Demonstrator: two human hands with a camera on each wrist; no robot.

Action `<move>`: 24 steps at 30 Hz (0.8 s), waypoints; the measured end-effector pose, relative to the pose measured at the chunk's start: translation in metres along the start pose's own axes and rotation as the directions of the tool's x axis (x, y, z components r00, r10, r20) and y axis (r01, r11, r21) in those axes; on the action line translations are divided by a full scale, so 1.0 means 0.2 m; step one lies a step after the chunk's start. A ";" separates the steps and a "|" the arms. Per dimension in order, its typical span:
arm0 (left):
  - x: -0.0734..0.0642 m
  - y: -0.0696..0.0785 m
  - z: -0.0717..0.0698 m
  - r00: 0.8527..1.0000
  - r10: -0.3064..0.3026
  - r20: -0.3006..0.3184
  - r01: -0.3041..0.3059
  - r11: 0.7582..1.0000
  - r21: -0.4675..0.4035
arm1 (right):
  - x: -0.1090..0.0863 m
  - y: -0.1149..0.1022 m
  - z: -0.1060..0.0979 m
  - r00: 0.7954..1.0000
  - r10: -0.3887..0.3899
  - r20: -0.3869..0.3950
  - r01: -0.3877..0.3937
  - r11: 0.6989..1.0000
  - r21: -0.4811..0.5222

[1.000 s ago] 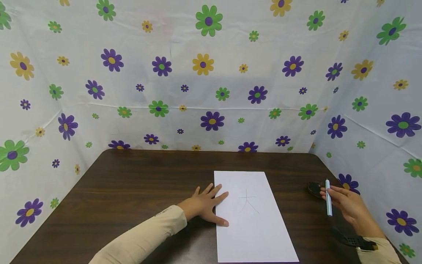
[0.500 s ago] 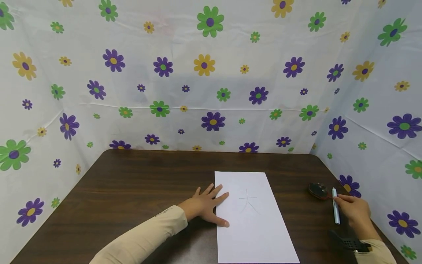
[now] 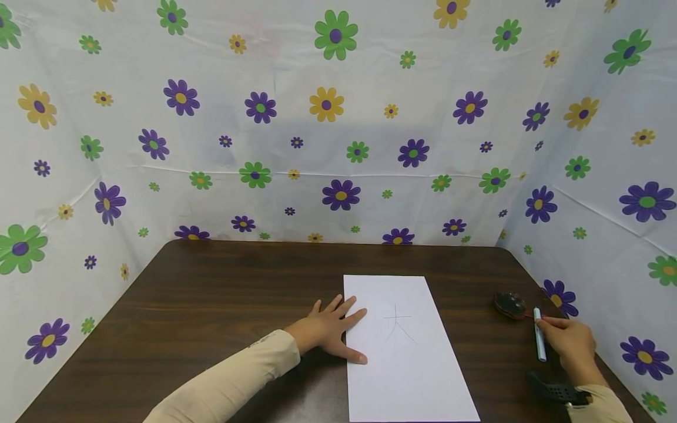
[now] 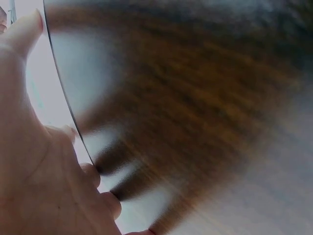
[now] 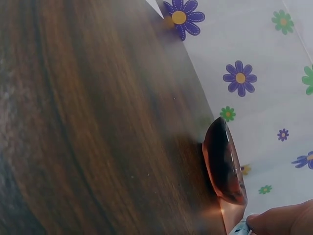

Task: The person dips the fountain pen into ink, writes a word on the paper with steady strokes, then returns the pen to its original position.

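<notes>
My left hand [image 3: 330, 332] lies flat with fingers spread on the left edge of a white sheet of paper [image 3: 412, 382]. Thin dark strokes, a cross with two slanting legs, mark the sheet's upper half. At the table's right side, my right hand [image 3: 571, 341] pinches a pale blue pen [image 3: 539, 335] by its upper part, close over the tabletop. Just beyond it sits a dark, glossy spoon [image 3: 510, 305]; in the right wrist view its bowl [image 5: 222, 161] narrows to a reddish handle running toward the fingertips. The rest of the handle is hidden by the pen and hand.
The dark wood-grain table [image 3: 238, 294] has rounded far corners. White cloth [image 3: 296, 70] printed with flowers hangs behind it and along both sides. The right side cloth [image 3: 608, 247] comes close to my right hand. A black watch strap [image 3: 560, 388] circles the right wrist.
My right hand has moved down and slightly right with the pen, bringing it low over the table beside the spoon, which shows more fully. The left hand and the paper stay put.
</notes>
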State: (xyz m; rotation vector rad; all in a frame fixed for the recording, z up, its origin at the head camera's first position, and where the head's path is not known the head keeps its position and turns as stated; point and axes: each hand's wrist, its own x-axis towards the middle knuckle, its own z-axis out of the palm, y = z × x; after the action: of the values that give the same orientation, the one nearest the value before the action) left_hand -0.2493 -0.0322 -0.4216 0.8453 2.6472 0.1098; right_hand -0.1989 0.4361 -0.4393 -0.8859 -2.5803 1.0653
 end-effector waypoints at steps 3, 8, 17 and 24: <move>0.00 0.00 0.00 1.000 0.000 -0.001 0.000 1.000 -0.001 | 0.00 0.00 0.00 1.000 0.003 -0.004 -0.003 1.000 -0.013; 0.02 0.00 0.01 1.000 0.001 -0.003 -0.001 1.000 -0.002 | 0.01 0.02 -0.01 1.000 0.013 -0.004 -0.013 0.999 -0.031; 0.03 0.00 0.02 1.000 0.005 0.004 -0.005 1.000 -0.015 | 0.01 0.02 -0.01 0.999 0.047 -0.006 -0.048 0.997 -0.055; 0.03 0.00 0.02 1.000 0.012 0.010 -0.012 1.000 -0.026 | 0.01 0.04 -0.03 1.000 0.022 0.013 -0.021 0.997 -0.068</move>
State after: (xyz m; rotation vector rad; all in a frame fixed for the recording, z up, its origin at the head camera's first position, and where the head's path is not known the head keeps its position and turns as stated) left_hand -0.2522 -0.0288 -0.4269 0.8511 2.6258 0.1429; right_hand -0.1951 0.4445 -0.4406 -0.9269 -2.6380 0.9983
